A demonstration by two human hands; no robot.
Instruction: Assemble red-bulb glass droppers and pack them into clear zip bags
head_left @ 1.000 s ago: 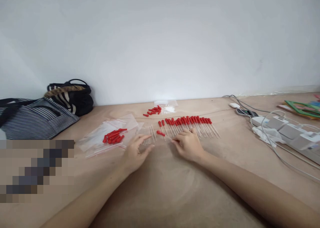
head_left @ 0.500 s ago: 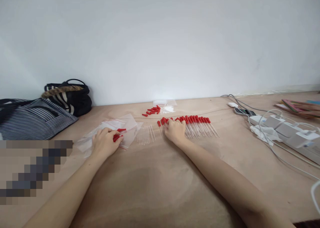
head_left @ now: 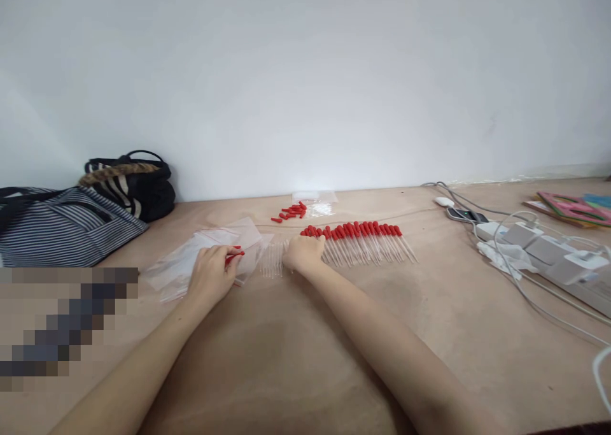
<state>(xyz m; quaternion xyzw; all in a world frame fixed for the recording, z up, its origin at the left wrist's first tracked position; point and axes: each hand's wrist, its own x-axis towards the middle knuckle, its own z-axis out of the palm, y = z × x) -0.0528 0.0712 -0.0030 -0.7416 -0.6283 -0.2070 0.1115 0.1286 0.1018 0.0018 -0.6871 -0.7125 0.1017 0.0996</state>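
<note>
My left hand (head_left: 214,270) is closed, with red rubber bulbs (head_left: 233,256) pinched between thumb and fingers above clear zip bags (head_left: 203,247). My right hand (head_left: 304,251) reaches down at the right end of a short row of bare clear pipette tubes (head_left: 271,259). Its fingers are curled, and whatever they hold is hidden. Just right of it lies a long row of droppers (head_left: 365,241), clear tubes with red bulbs on their far ends; the hand covers part of the row's left end.
Loose red bulbs (head_left: 291,212) lie near the wall beside a small clear bag (head_left: 317,204). Striped bag (head_left: 71,225) and black bag (head_left: 153,190) stand on the left. Power strip with chargers (head_left: 548,247), cables and a small black device (head_left: 465,214) occupy the right.
My right hand has moved left from the dropper row to the bare tubes, uncovering more droppers. My left hand has shifted slightly right, still with red bulbs in its fingers.
</note>
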